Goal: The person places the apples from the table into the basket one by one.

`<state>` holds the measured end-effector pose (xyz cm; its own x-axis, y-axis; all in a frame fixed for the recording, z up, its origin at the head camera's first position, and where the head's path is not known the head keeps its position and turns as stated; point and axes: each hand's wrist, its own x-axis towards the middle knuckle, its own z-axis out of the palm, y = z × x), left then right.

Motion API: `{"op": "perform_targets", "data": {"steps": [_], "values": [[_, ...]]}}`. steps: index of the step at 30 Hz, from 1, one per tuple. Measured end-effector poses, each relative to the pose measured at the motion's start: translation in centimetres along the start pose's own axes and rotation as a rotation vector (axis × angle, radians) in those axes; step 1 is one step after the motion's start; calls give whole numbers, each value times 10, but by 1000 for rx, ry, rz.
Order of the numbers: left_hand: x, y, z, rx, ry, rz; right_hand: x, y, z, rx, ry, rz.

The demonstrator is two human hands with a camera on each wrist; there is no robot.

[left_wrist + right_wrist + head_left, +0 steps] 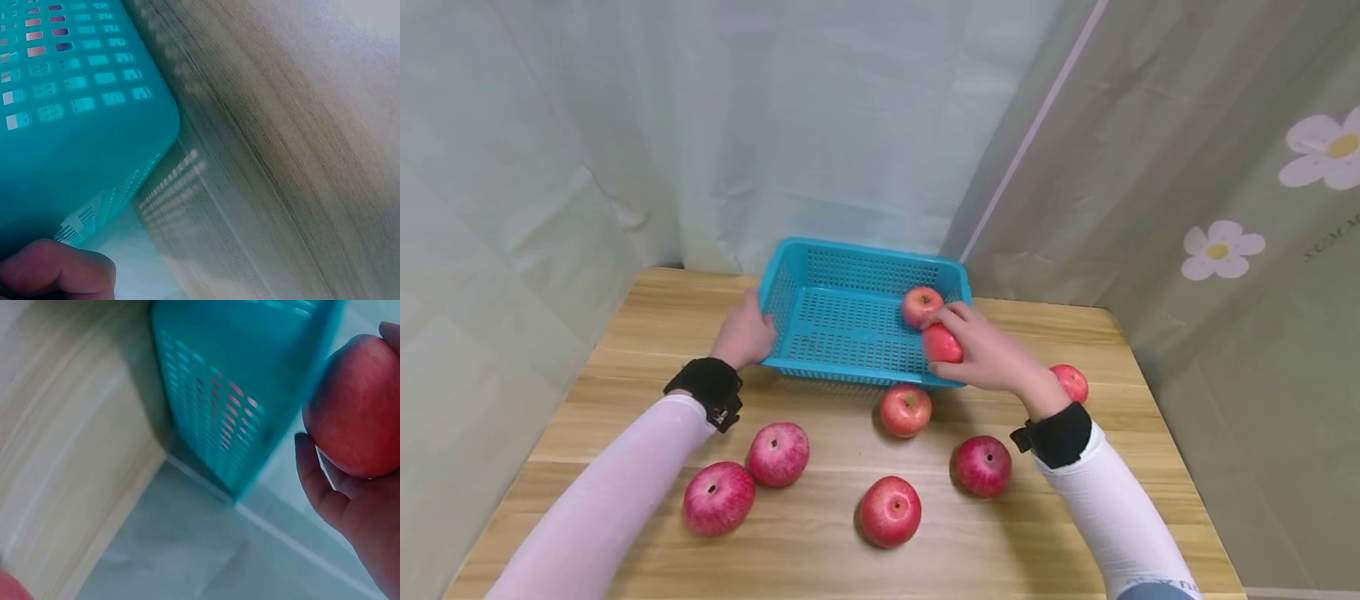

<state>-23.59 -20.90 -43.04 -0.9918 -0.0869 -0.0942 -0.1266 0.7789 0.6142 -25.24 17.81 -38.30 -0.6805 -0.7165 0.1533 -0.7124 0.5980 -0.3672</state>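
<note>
A blue perforated plastic basket (pixel 850 333) stands at the back of the wooden table. My left hand (pixel 745 333) grips its left rim; in the left wrist view curled fingers (pixel 56 269) show beside the basket wall (pixel 75 150). Over the basket's right end, my right hand (pixel 981 346) holds a red apple (pixel 942 344). The right wrist view shows that apple (pixel 359 406) between thumb and fingers, close to the basket's rim (pixel 294 419). Another apple (pixel 922 307) lies inside, at the basket's right side.
Several more apples lie on the table (pixel 820 567): one apple (pixel 906 410) just before the basket, one (pixel 891 512) nearer the front, a dark red apple (pixel 983 466) at right. Two pink apples (pixel 748 475) sit front left. Another apple (pixel 1069 382) is by the right wrist. Curtains (pixel 850 125) hang behind.
</note>
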Motion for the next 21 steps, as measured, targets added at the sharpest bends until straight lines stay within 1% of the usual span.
{"op": "perform_targets", "data": {"steps": [4, 10, 16, 21], "values": [[0, 1, -1, 8, -6, -6, 15, 3, 12, -52, -28, -17], [0, 1, -2, 13, -8, -8, 31, 10, 28, -111, -62, 20], [-1, 1, -4, 10, 0, -4, 43, 17, 42, -155, -112, 10], [0, 1, -1, 16, 8, -6, 45, 22, 52, -241, -179, 34]]}}
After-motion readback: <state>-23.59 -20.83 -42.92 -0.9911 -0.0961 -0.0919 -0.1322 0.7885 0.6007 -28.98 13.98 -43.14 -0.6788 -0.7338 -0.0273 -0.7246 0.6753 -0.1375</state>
